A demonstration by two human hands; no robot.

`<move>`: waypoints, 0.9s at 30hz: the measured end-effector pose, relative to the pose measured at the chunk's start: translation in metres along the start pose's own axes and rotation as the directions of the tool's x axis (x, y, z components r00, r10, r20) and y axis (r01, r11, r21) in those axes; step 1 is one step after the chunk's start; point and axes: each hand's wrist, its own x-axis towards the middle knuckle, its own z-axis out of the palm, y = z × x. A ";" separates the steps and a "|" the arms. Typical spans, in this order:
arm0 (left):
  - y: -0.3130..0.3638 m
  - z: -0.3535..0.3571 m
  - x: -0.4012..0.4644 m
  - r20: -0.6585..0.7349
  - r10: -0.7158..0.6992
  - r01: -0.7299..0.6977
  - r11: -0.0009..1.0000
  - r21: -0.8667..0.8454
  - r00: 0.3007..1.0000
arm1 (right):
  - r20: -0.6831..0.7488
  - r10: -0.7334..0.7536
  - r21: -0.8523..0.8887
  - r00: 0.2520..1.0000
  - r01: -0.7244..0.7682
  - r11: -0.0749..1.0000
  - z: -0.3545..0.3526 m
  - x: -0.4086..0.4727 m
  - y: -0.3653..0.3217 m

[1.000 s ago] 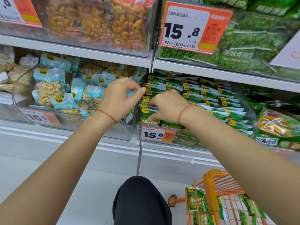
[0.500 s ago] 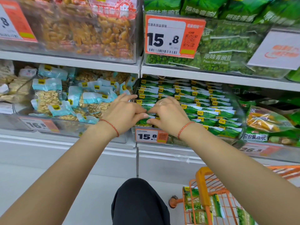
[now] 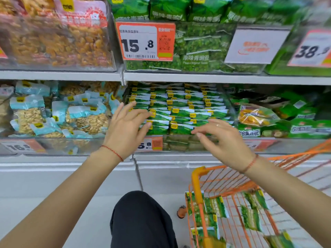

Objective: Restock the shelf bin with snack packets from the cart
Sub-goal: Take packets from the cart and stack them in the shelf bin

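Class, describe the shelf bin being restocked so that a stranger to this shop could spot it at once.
Find the large orange 15.8 price tag on the upper shelf. Directly below it, on the lower shelf, sits a clear bin of green snack packets. Unlike the jumbled blue-topped nut packs in the bin to its left, its packets stand in neat overlapping rows.

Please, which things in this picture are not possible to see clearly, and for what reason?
Head view:
- Price tag on the bin front: first digit hidden behind the left hand.
- Orange cart: cut off by the bottom and right edges, so its green packets cannot be counted.
- Right hand: blurred by motion.
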 end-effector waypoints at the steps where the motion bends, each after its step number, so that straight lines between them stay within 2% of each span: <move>1: 0.019 0.000 0.001 -0.039 0.063 -0.064 0.997 -0.048 0.997 | 0.001 -0.005 0.000 1.000 0.005 1.000 -0.014 -0.020 0.005; 3: 0.064 0.005 0.002 -0.068 0.216 -0.225 0.959 -0.171 0.974 | 0.056 -0.020 -0.023 0.998 0.021 1.000 -0.034 -0.060 0.017; 5: 0.110 0.013 -0.002 -0.019 0.357 -0.349 0.896 -0.276 0.934 | 0.180 -0.038 -0.095 0.983 0.056 0.994 -0.044 -0.097 0.030; 6: 0.131 0.018 -0.005 0.063 0.414 -0.376 0.873 -0.312 0.908 | 0.265 -0.029 -0.141 0.964 0.068 0.988 -0.046 -0.113 0.037; 8: 0.167 0.032 -0.009 0.340 0.458 -0.351 0.876 -0.331 0.822 | 0.468 0.049 -0.230 0.882 0.068 0.971 -0.042 -0.137 0.050; 9: 0.180 0.043 -0.011 0.487 0.432 -0.338 0.901 -0.272 0.759 | 0.587 0.130 -0.273 0.799 0.044 0.961 -0.038 -0.144 0.055; 10: 0.191 0.052 -0.013 0.589 0.410 -0.378 0.907 -0.185 0.696 | 0.697 0.227 -0.315 0.680 0.006 0.949 -0.033 -0.150 0.057; 12: 0.206 0.067 -0.020 0.680 0.389 -0.470 0.880 -0.073 0.622 | 0.840 0.361 -0.361 0.404 -0.078 0.929 -0.019 -0.158 0.060; 14: 0.215 0.080 -0.028 0.731 0.369 -0.487 0.871 -0.058 0.574 | 0.915 0.375 -0.346 0.152 -0.188 0.919 -0.003 -0.164 0.056; 16: 0.219 0.088 -0.033 0.780 0.340 -0.432 0.897 -0.099 0.526 | 0.941 0.339 -0.328 -0.016 -0.301 0.895 0.017 -0.172 0.048; 17: 0.218 0.089 -0.032 0.778 0.320 -0.383 0.917 -0.112 0.540 | 0.940 0.333 -0.335 -0.066 -0.350 0.875 0.029 -0.177 0.042; 20: 0.213 0.090 -0.028 0.684 0.288 -0.243 0.956 -0.164 0.670 | 0.930 0.344 -0.361 -0.130 -0.505 0.784 0.053 -0.185 0.026; 21: 0.213 0.089 -0.028 0.670 0.283 -0.228 0.959 -0.171 0.687 | 0.928 0.348 -0.362 -0.130 -0.522 0.772 0.057 -0.187 0.023; 24: 0.215 0.089 -0.029 0.696 0.276 -0.237 0.959 -0.155 0.663 | 0.929 0.351 -0.361 -0.115 -0.489 0.794 0.057 -0.194 0.016; 27: 0.213 0.092 -0.028 0.683 0.267 -0.225 0.962 -0.153 0.679 | 0.932 0.338 -0.355 -0.131 -0.526 0.773 0.055 -0.200 0.016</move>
